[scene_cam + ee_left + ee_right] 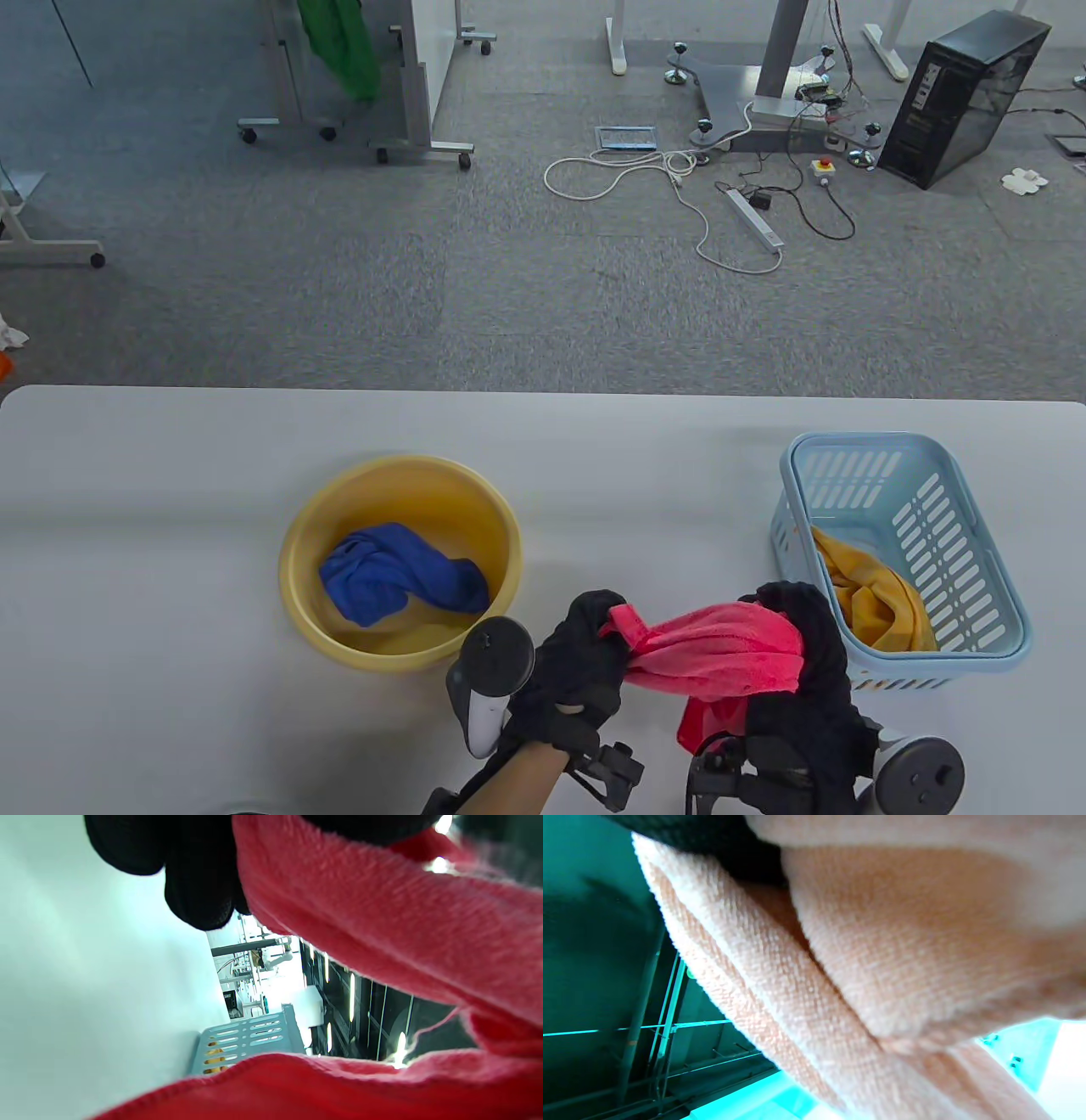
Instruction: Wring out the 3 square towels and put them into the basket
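So I'm gripping the pink towel (721,649) with both fists, left hand (577,658) and right hand (802,654) curled tight around its ends, holding it over the table (170,509) between the yellow basin (297,543) and the blue basket (976,526)

You're not getting any readable text here. The black computer tower (963,98) on the floor is showing a pale label strip on its front, but it's too small to read. Nothing else is carrying print.
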The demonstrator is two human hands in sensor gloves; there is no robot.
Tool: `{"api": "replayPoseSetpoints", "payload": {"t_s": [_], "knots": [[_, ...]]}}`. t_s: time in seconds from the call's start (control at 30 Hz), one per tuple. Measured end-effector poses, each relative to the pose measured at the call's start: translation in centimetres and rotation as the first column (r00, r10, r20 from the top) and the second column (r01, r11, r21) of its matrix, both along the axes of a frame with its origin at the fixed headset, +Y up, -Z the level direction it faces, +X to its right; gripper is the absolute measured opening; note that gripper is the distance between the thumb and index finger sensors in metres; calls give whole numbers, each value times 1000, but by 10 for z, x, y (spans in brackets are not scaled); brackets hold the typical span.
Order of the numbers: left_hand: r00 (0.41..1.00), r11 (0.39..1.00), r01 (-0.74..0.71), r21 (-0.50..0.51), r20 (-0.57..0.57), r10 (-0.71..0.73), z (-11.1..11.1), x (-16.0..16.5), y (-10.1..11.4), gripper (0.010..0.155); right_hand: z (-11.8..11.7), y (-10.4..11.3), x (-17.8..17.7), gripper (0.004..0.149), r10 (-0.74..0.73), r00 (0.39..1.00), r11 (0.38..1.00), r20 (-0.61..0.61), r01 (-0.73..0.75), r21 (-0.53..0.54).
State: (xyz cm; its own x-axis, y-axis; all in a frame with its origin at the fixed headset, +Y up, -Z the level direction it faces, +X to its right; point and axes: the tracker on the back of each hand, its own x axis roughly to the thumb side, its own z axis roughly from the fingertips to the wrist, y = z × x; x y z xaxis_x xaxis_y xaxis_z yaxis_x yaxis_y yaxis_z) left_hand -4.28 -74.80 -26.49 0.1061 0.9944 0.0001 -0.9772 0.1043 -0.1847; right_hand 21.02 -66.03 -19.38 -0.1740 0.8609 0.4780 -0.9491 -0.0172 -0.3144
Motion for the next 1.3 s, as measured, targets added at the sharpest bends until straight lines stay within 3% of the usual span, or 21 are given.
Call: {"api": "replayPoseSetpoints", "payload": {"t_s": [0.03,0.13,0.27,0.4,0.5,0.67,0.77,0.83,1.03,1.1,1.2,1.3], "knots": [[996,996,-84,-36,-8,84,4,1,-6,67,0,1,-1,60,-4,1000,1000,-15,4,3],[987,985,-160,-63,-11,159,9,3,-16,75,0,1,-2,58,9,1000,1000,-13,-9,3],[996,996,-46,-78,72,52,11,2,-17,83,0,0,-1,57,9,1000,1000,-3,-9,-6],[996,999,46,12,78,-47,12,-3,-9,85,0,1,2,56,23,999,1000,24,-23,-17],[995,998,39,49,91,-43,12,-8,-8,69,0,1,3,56,29,999,999,42,-28,-29],[999,993,-5,114,52,-1,13,-16,-6,57,2,1,10,56,26,996,1000,81,-25,-19],[998,996,-51,79,33,48,14,-20,-6,64,3,2,13,56,21,995,1000,94,-20,-17],[999,996,-38,77,21,37,13,-21,-6,78,3,3,14,56,26,995,999,101,-24,-20],[978,989,-70,132,205,42,12,-7,-4,96,0,3,9,56,70,994,997,81,-67,-32],[947,985,-91,147,320,40,12,0,-3,103,-1,3,6,56,80,995,996,58,-78,-33],[821,991,-45,127,570,-36,12,13,-3,117,-1,4,1,56,60,998,998,10,-60,-14],[813,991,-32,131,580,-50,14,20,-6,119,-1,6,-6,55,40,997,999,-66,-40,8]]}}
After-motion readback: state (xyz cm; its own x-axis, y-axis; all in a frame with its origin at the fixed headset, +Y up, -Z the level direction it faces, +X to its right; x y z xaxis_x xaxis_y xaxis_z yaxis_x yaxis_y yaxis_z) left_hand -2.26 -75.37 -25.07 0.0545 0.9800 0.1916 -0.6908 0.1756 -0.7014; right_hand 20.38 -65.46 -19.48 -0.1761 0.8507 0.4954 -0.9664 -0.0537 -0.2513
